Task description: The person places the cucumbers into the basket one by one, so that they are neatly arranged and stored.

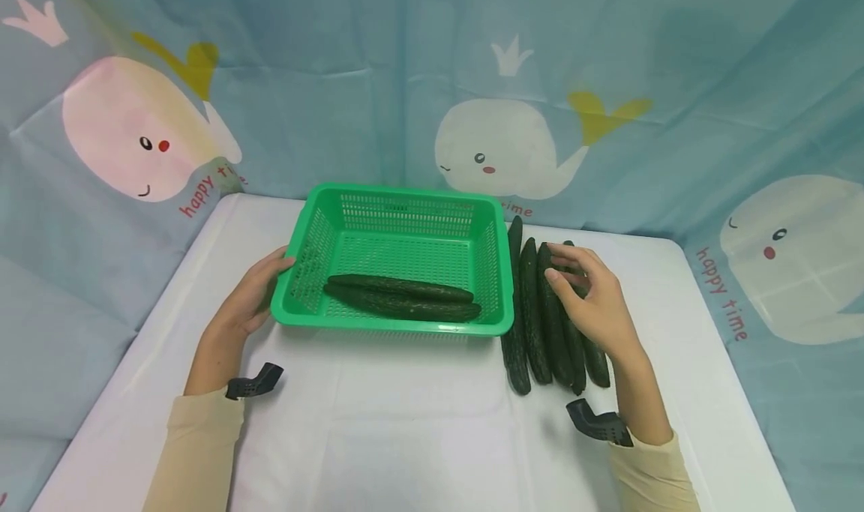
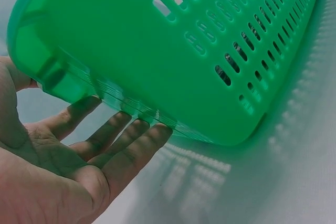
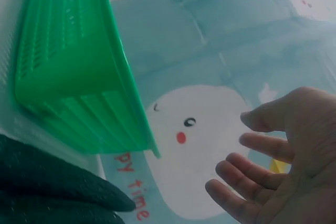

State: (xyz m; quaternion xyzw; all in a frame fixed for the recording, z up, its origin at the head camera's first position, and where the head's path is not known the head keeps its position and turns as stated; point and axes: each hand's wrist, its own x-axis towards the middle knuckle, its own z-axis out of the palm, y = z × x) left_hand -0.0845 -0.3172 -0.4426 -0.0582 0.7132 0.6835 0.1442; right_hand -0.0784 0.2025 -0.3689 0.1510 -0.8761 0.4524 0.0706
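Observation:
A green plastic basket sits on the table, with two dark green cucumbers lying side by side inside it. At its left end, my left hand grips the rim, the thumb over the edge and the fingertips against the outer wall. Several more cucumbers lie in a row right of the basket. Over that row hovers my right hand, its fingers loosely spread and holding nothing. The right wrist view shows this hand apart from the cucumbers and the basket.
A white cloth covers the table. Behind and beside it hangs a blue curtain printed with whales, close to the table's back edge. Each wrist carries a small black camera mount.

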